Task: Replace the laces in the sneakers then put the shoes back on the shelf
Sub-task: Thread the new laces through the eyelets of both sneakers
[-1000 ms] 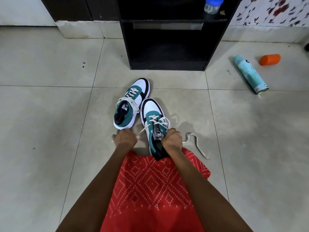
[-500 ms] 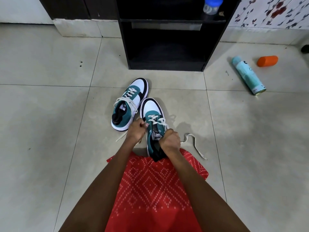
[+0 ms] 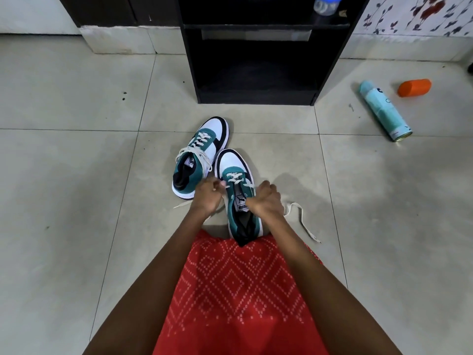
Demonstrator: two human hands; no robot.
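Teal-and-white sneaker (image 3: 231,162), left grip (image 3: 207,197) pinching lace (image 3: 235,176), right grip (image 3: 267,201) clenched on it, blue-lidded jar (image 3: 326,5) on black shelf (image 3: 256,26).

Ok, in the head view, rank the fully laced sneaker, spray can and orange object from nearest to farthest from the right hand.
1. Fully laced sneaker, just left of the right hand.
2. Spray can, lying far off to the right.
3. Orange object, beyond the can, farther right.

A home: tiled floor (image 3: 76,175), black shelf (image 3: 256,73)
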